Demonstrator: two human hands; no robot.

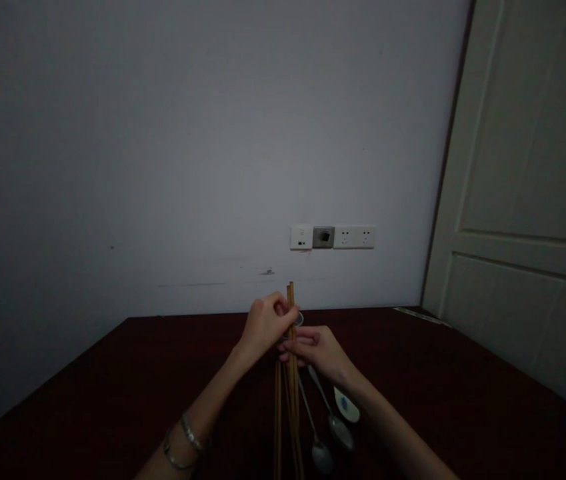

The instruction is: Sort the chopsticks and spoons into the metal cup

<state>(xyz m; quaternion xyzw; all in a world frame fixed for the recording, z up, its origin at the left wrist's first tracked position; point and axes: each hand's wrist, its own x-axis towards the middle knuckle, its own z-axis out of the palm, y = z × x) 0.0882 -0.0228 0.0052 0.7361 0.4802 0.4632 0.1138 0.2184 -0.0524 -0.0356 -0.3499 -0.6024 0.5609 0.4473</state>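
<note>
A pair of wooden chopsticks [291, 300] stands nearly upright between my hands. My left hand [269, 321] pinches them near the top, its fingers closed. Lower down, my right hand [319, 348] grips the same chopsticks between thumb and fingers. More chopsticks [278, 413] lie on the table below, pointing toward me. To their right are a long-handled metal spoon [321, 457] and a larger metal spoon [341, 432]. A white spoon with a blue mark [347, 405] lies beside my right forearm. Behind my hands, the rim of a small round container [299, 319] shows; the rest is hidden.
The dark red table [163, 373] reaches back to a pale wall [187, 147]. Sockets and a switch [333, 237] are set in the wall. A panelled door [527, 200] stands at the right. A flat strip [420, 316] lies at the table's back right edge.
</note>
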